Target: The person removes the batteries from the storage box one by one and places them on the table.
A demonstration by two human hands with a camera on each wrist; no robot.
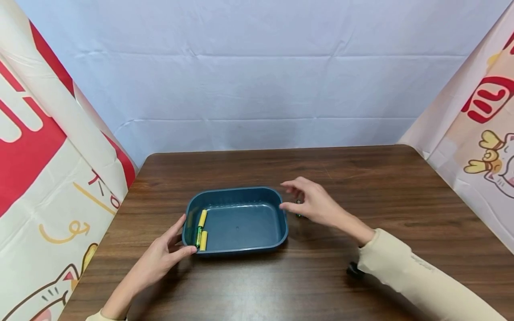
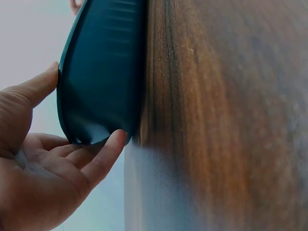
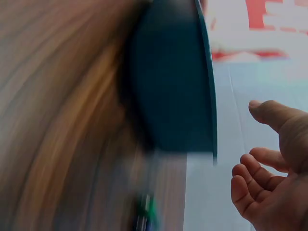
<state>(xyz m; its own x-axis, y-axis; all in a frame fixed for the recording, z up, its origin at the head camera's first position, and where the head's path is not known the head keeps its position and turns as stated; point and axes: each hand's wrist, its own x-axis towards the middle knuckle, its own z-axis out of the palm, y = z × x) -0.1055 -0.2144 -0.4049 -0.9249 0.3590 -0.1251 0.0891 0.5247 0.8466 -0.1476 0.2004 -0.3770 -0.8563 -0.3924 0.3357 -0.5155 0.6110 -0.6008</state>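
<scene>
A dark blue-green plastic tray (image 1: 237,227) rests on the table. Inside, along its left end, lie two yellow batteries (image 1: 203,240) and a green battery (image 1: 198,236). My left hand (image 1: 166,252) holds the tray's left end, thumb at the front rim and fingers around the outer wall, as the left wrist view also shows. Just off the tray's right rim, my right hand (image 1: 311,203) hovers with fingers loosely bent and nothing in them. On the table below it is another green battery (image 1: 298,208), partly hidden by the hand and blurred in the right wrist view.
The brown wood-grain table (image 1: 361,178) extends around the tray. Behind it hangs a white cloth (image 1: 257,89), with printed cloths at the left and right sides. A small black object (image 1: 354,270) shows beneath the right sleeve.
</scene>
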